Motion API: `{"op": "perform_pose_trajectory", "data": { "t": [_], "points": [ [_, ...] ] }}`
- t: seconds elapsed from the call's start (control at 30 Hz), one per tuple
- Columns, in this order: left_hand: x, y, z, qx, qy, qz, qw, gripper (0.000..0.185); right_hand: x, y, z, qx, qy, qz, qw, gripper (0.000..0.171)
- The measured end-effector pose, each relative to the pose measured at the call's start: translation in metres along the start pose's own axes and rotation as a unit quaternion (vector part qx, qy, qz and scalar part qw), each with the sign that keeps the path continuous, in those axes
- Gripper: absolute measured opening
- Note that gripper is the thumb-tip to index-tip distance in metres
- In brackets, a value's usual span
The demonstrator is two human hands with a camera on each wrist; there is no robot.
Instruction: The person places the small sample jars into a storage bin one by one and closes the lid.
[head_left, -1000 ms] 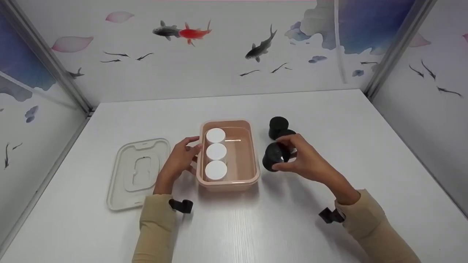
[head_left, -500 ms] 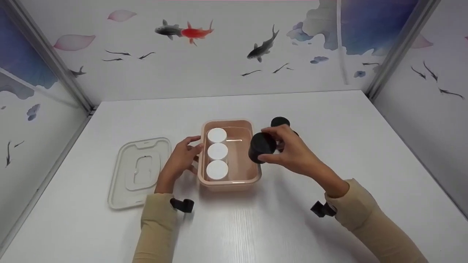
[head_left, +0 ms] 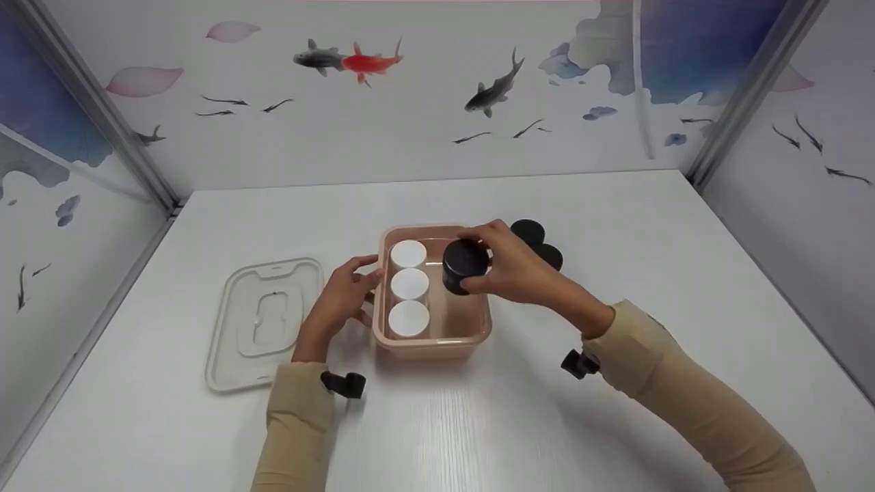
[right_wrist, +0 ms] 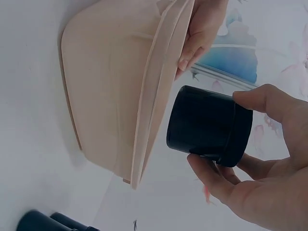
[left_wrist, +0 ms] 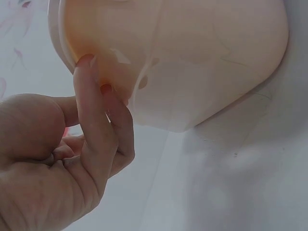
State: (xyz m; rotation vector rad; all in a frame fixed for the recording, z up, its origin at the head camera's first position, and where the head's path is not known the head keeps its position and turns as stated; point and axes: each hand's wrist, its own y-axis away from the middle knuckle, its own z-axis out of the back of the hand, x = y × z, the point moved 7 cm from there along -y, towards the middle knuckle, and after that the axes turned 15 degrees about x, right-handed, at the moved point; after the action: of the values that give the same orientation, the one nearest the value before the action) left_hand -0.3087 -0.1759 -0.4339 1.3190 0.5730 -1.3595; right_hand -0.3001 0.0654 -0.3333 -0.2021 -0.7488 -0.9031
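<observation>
Far left, near the table's (head_left: 615, 424) left edge: flat translucent plastic lid (head_left: 263, 324) lying loose, touched by nothing

Left hand (head_left: 338, 301) rests against the left wall of the pink rectangular plastic box (head_left: 437, 342) at the table's middle; fingers only loosely bent, fingertips (left_wrist: 86, 62) pressing under the rim, steadying it rather than clasping it

Inside the box, along its left wall: three white round-lidded jars (head_left: 409, 283) in a row, upright, touching or nearly so. Right half of the box is bare

Right hand (head_left: 513, 270) grasps a small black cylindrical jar (head_left: 465, 265), thumb and fingers curled round its side wall, held in the air over the back right part of the box, above the rim, slightly tilted

Handling, as judged: jar looks rigid, smooth-walled, light enough for a one-hand pinch; matte plastic, probably not fragile but a bit slick. Best hold is across the side wall near the lid, as now, leaving the base free to seat. Thin-walled box would likely slide if bumped

Right of the box, just beside its back right corner: two more black jars (head_left: 536, 240) standing on the table
</observation>
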Motion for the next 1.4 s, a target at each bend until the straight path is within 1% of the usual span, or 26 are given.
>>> {"op": "perform_pose_trajectory", "data": {
  "t": [0.17, 0.27, 0.37, 0.5, 0.63, 0.77, 0.93, 1.03, 1.17, 1.3, 1.4],
  "points": [
    [-0.001, 0.0, 0.0, 0.004, -0.003, 0.002, 1.0, 0.05, -0.006, -0.012, 0.001, 0.013, 0.006, -0.032, 0.999, 0.069],
    [0.0, 0.0, 0.0, 0.007, -0.006, 0.001, 1.0, 0.05, -0.009, -0.02, 0.0, 0.019, 0.024, -0.048, 0.998, 0.067],
    [0.001, -0.001, 0.0, 0.008, -0.006, 0.003, 0.9999, 0.05, -0.009, -0.028, -0.001, 0.029, 0.043, -0.053, 0.997, 0.067],
    [0.001, -0.001, 0.001, 0.004, -0.007, 0.007, 0.9999, 0.05, -0.007, -0.039, -0.004, 0.052, 0.065, -0.059, 0.995, 0.067],
    [0.001, 0.0, 0.0, 0.001, -0.012, 0.008, 0.9999, 0.051, -0.006, -0.05, -0.01, 0.083, 0.09, -0.07, 0.99, 0.067],
    [0.0, 0.001, -0.001, 0.001, -0.015, 0.006, 0.9999, 0.051, -0.007, -0.057, -0.017, 0.109, 0.11, -0.074, 0.985, 0.071],
    [-0.001, 0.001, -0.001, 0.003, -0.007, -0.011, 0.9999, 0.05, -0.009, -0.065, -0.022, 0.13, 0.12, -0.077, 0.981, 0.081],
    [-0.002, 0.001, -0.001, 0.002, -0.005, -0.01, 0.9999, 0.05, -0.01, -0.069, -0.025, 0.143, 0.124, -0.088, 0.978, 0.082],
    [-0.002, 0.0, 0.0, 0.002, -0.008, -0.006, 0.9999, 0.05, -0.011, -0.075, -0.025, 0.149, 0.14, -0.105, 0.973, 0.072],
    [-0.002, 0.0, 0.0, 0.0, -0.01, -0.005, 0.9999, 0.05, -0.011, -0.078, -0.021, 0.144, 0.174, -0.12, 0.967, 0.066],
    [-0.002, 0.0, 0.0, 0.002, -0.009, -0.005, 0.9999, 0.05, -0.01, -0.081, -0.018, 0.136, 0.191, -0.121, 0.965, 0.064]
  ]
}}
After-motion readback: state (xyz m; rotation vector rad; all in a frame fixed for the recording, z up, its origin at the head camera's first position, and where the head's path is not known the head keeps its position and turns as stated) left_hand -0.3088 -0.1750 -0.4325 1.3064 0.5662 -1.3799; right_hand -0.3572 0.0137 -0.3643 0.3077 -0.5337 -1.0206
